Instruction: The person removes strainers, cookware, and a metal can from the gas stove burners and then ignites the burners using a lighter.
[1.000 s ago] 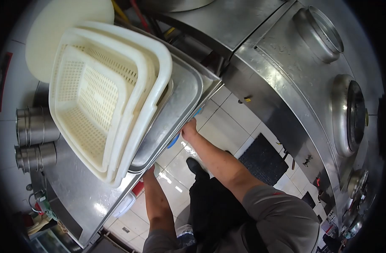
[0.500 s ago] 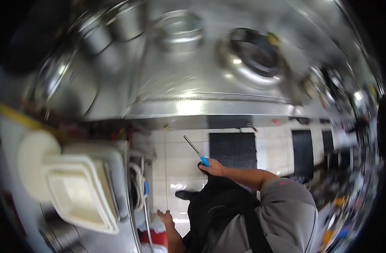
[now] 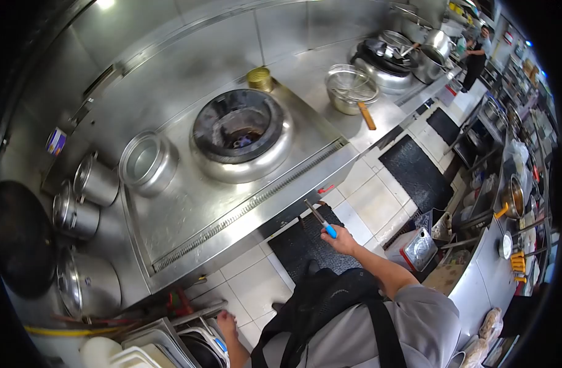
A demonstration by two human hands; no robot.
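Note:
My right hand [image 3: 341,240] is closed around the blue handle of a thin metal-shafted tool [image 3: 319,216], which points up and left toward the stove's front edge. At the lower left, my left hand [image 3: 227,321] is beside the rack holding white baskets and trays; its fingers are curled, and whether they hold anything is too small to tell. Ahead is a steel stove [image 3: 256,208] with a large round wok burner [image 3: 241,135]. A red valve handle [image 3: 326,189] sits on the stove's front.
Lidded steel pots [image 3: 87,282] line the left side. A strainer [image 3: 352,84] rests on a bowl at the right of the counter. Black mats [image 3: 416,168] lie on the tiled floor. Shelves run along the right, and another person [image 3: 476,58] stands far back.
The view has swung from the basket stack to the stove. The blue-handled tool, in my right hand half a second ago, now points near the stove front. My left hand is beside the rack.

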